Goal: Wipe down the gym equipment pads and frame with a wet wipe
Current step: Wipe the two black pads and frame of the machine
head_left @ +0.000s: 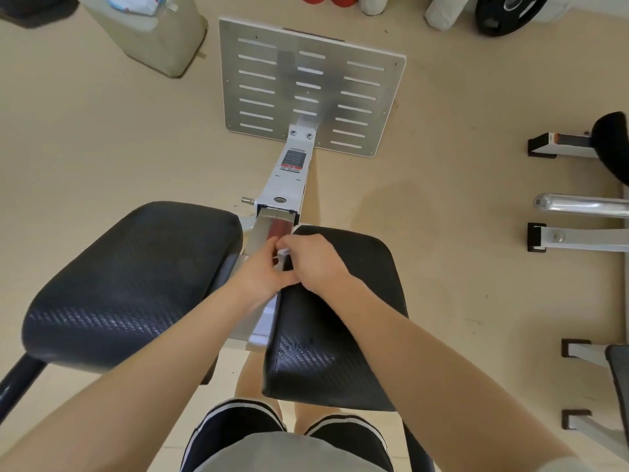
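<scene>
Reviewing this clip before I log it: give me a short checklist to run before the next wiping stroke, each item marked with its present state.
1. Wipe in hand: cannot tell; only a small white bit shows between the hands.
2. Both hands on the work: ok; left hand and right hand meet over the centre frame.
3. Left pad unobstructed: ok.
4. Right pad unobstructed: not ok; the right forearm lies across it.
5. Footplate bare: ok.
6. Pads already wiped: cannot tell.
</scene>
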The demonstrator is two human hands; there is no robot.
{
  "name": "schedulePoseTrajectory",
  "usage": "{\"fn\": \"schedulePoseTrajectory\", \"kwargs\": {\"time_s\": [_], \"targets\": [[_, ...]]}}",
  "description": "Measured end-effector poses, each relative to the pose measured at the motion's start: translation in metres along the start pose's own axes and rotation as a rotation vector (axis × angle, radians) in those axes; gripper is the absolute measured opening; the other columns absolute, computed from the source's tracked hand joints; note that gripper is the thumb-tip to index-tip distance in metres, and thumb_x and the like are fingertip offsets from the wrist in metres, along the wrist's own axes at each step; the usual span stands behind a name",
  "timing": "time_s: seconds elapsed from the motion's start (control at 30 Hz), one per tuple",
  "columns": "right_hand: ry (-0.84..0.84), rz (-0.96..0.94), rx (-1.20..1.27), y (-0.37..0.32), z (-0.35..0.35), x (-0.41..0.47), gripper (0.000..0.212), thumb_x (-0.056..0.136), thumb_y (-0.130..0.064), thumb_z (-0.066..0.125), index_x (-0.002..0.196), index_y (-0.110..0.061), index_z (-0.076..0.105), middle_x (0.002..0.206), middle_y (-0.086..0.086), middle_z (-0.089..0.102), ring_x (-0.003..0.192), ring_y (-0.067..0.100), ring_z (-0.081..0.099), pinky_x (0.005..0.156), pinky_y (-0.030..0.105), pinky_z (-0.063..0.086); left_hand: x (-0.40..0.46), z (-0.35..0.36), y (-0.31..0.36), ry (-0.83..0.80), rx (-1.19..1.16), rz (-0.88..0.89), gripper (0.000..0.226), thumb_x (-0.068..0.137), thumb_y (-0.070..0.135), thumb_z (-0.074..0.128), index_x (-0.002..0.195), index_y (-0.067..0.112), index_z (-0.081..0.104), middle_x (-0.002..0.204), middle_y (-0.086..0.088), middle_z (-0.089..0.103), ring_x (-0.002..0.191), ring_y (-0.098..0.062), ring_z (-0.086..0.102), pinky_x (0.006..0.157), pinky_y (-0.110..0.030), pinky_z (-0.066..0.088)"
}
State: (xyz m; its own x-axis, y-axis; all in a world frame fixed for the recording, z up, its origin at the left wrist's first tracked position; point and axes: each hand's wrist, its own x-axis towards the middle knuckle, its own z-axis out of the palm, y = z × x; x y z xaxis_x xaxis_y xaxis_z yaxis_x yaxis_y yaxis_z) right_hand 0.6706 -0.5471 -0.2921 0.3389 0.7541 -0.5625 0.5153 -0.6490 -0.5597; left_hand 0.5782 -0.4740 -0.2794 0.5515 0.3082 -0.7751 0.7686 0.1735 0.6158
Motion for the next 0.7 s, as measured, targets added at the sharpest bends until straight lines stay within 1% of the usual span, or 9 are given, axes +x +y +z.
{"fn": "schedulePoseTrajectory", "kwargs": {"time_s": [0.1, 0.17, 0.23, 0.3, 0.37, 0.43, 0.53, 0.6, 0.7], "targets": [[-0.005, -0.106, 0.072, 0.017, -0.007, -0.005, 0.042, 0.083, 0.005, 0.043, 0.114, -0.015, 0.064, 0.116, 0.007, 0.065, 0.108, 0.024, 0.059, 0.095, 0.033, 0.044, -0.013, -0.002, -0.001, -0.018, -0.103, -0.053, 0.055, 0.082, 0.015, 0.068, 0.128, 0.021, 0.039, 0.115, 0.007, 0.050, 0.113, -0.013, 0.050, 0.088, -0.022, 0.039], [0.020, 0.049, 0.032, 0.048, -0.016, -0.007, 0.045, 0.085, 0.006, 0.039, 0.114, -0.018, 0.064, 0.122, 0.005, 0.062, 0.111, 0.024, 0.057, 0.098, 0.029, 0.041, -0.020, -0.002, -0.003, -0.108, -0.151, -0.078, 0.040, 0.083, 0.014, 0.067, 0.113, 0.026, 0.044, 0.105, 0.013, 0.056, 0.101, -0.006, 0.055, 0.079, -0.016, 0.044], [0.084, 0.270, 0.079, 0.069, -0.022, -0.010, 0.043, 0.088, 0.001, 0.035, 0.109, -0.024, 0.064, 0.121, 0.007, 0.060, 0.108, 0.028, 0.057, 0.094, 0.030, 0.044, -0.025, -0.003, -0.006, -0.220, -0.125, -0.089, 0.044, 0.080, 0.017, 0.070, 0.117, 0.027, 0.049, 0.115, 0.009, 0.059, 0.109, -0.009, 0.055, 0.087, -0.022, 0.047], [0.098, 0.303, 0.049, 0.067, -0.021, -0.011, 0.043, 0.089, -0.002, 0.033, 0.111, -0.025, 0.062, 0.119, 0.009, 0.060, 0.103, 0.031, 0.057, 0.089, 0.031, 0.046, -0.028, -0.005, -0.008, -0.295, -0.122, -0.100, 0.056, 0.077, 0.018, 0.073, 0.124, 0.031, 0.046, 0.123, 0.009, 0.057, 0.113, -0.011, 0.053, 0.094, -0.028, 0.046], [0.070, 0.176, -0.019, 0.049, -0.018, -0.013, 0.043, 0.091, -0.001, 0.035, 0.116, -0.024, 0.060, 0.121, 0.007, 0.060, 0.108, 0.029, 0.057, 0.092, 0.032, 0.045, -0.029, -0.008, -0.011, -0.343, -0.135, -0.108, 0.062, 0.077, 0.019, 0.073, 0.128, 0.034, 0.041, 0.125, 0.012, 0.054, 0.116, -0.011, 0.051, 0.096, -0.028, 0.045], [0.016, -0.063, -0.028, 0.026, -0.015, -0.022, 0.042, 0.091, -0.001, 0.037, 0.115, -0.025, 0.061, 0.120, 0.002, 0.062, 0.107, 0.025, 0.059, 0.094, 0.036, 0.046, -0.032, -0.010, -0.012, -0.351, -0.135, -0.107, 0.063, 0.078, 0.020, 0.073, 0.129, 0.035, 0.040, 0.123, 0.013, 0.053, 0.115, -0.009, 0.051, 0.094, -0.024, 0.045], [-0.100, -0.325, 0.017, 0.008, -0.014, -0.044, 0.037, 0.091, 0.001, 0.040, 0.113, -0.017, 0.064, 0.113, 0.005, 0.066, 0.098, 0.025, 0.063, 0.088, 0.039, 0.049, -0.033, -0.009, -0.014, -0.279, -0.086, -0.110, 0.069, 0.074, 0.024, 0.075, 0.134, 0.031, 0.041, 0.127, 0.008, 0.054, 0.118, -0.013, 0.050, 0.104, -0.034, 0.040], [-0.112, -0.365, 0.046, 0.012, -0.018, -0.045, 0.035, 0.091, 0.003, 0.042, 0.114, -0.011, 0.064, 0.116, 0.009, 0.065, 0.101, 0.027, 0.062, 0.091, 0.040, 0.048, -0.034, -0.009, -0.013, -0.250, -0.060, -0.124, 0.064, 0.076, 0.024, 0.074, 0.133, 0.027, 0.044, 0.124, 0.005, 0.056, 0.116, -0.014, 0.052, 0.102, -0.034, 0.041], [-0.096, -0.325, -0.021, 0.029, -0.014, -0.018, 0.039, 0.090, 0.006, 0.039, 0.114, -0.015, 0.062, 0.118, 0.009, 0.063, 0.102, 0.028, 0.062, 0.093, 0.040, 0.047, -0.035, -0.009, -0.013, -0.253, -0.094, -0.137, 0.054, 0.077, 0.023, 0.072, 0.126, 0.025, 0.049, 0.118, 0.003, 0.060, 0.110, -0.014, 0.055, 0.094, -0.029, 0.045]]}}
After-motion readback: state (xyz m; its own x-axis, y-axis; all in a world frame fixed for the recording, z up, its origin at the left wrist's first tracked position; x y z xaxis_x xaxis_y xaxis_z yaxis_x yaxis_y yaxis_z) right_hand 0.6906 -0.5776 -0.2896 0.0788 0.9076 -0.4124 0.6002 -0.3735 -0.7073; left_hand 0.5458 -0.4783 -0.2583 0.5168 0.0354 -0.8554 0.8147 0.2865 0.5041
